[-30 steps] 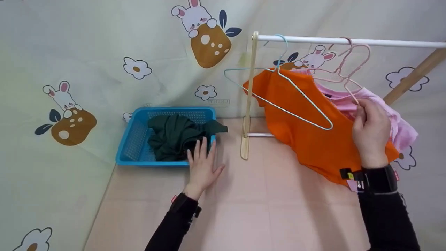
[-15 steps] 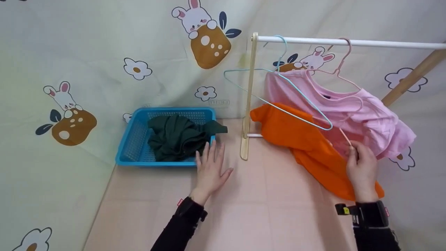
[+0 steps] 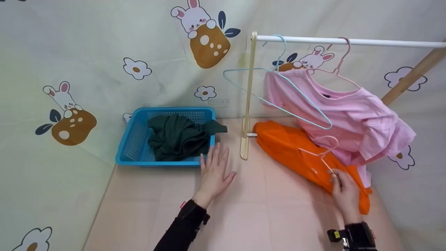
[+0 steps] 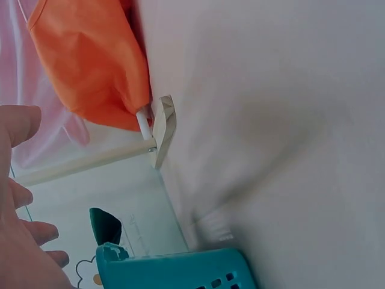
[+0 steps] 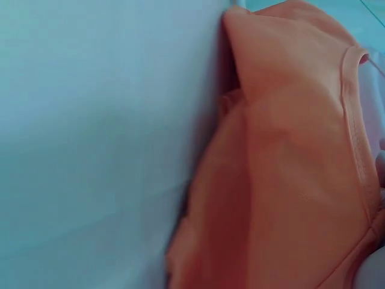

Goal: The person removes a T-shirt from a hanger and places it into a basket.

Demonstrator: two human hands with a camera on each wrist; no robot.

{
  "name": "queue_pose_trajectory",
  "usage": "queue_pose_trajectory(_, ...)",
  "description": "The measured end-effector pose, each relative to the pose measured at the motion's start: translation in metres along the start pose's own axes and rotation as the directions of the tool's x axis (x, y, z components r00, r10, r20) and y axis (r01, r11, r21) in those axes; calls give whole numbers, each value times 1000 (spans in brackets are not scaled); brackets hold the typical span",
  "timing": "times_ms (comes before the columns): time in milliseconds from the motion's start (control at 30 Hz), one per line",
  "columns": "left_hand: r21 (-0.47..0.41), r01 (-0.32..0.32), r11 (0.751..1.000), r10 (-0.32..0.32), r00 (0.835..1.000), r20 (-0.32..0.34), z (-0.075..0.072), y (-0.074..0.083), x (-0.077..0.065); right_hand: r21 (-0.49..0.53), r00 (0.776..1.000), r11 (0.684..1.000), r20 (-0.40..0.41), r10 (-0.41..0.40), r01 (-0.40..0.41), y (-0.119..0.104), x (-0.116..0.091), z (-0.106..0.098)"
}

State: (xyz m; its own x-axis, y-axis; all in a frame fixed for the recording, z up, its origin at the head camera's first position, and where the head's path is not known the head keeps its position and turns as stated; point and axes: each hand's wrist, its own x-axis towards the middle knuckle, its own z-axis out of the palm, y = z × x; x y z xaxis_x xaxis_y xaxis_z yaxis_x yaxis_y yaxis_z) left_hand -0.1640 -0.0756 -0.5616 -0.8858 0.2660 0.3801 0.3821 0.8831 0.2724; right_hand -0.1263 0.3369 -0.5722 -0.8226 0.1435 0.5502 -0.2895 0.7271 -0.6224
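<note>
My right hand (image 3: 348, 195) pinches a pink wire hanger (image 3: 327, 164) by its shoulder, low in front of the rack. An orange shirt (image 3: 285, 146) hangs slumped on this hanger, its lower part near the table. Behind it, a pink shirt (image 3: 352, 115) hangs from the rail on another pink hanger (image 3: 343, 59). My left hand (image 3: 214, 177), fingers straight and spread, is by the front right corner of a blue basket (image 3: 153, 163); whether it touches the rim is unclear. A dark green garment (image 3: 174, 137) lies bunched in the basket, one end over the right rim.
A bare light blue hanger (image 3: 325, 127) hangs at the left end of the white rail (image 3: 306, 39). The rack's wooden post (image 3: 249, 90) stands between basket and shirts. A printed cloth (image 3: 104, 38) backs the pale pink table surface (image 3: 237, 216).
The right hand has lowered the pink hanger and orange shirt from near the rail, toward me and slightly left, uncovering the pink shirt. The left hand has slid slightly right.
</note>
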Motion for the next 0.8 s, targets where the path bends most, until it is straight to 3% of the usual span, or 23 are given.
queue_pose_trajectory(133,-14,-13,1000,13,1000,14,2,5,-1,4,991,992,47,-127,127,-3,-8,7)
queue_pose_trajectory(267,-18,-17,1000,18,999,44,2,8,-1,48,956,958,69,-284,282,-9,-7,15)
queue_pose_trajectory(400,-22,-53,998,54,998,45,3,11,2,115,921,922,85,-379,369,-18,-1,22)
queue_pose_trajectory(667,-77,-160,984,160,987,-13,1,14,8,231,853,835,37,-521,500,-34,13,38)
queue_pose_trajectory(800,-95,-198,976,189,977,-99,2,13,7,265,839,812,21,-543,519,-40,17,44)
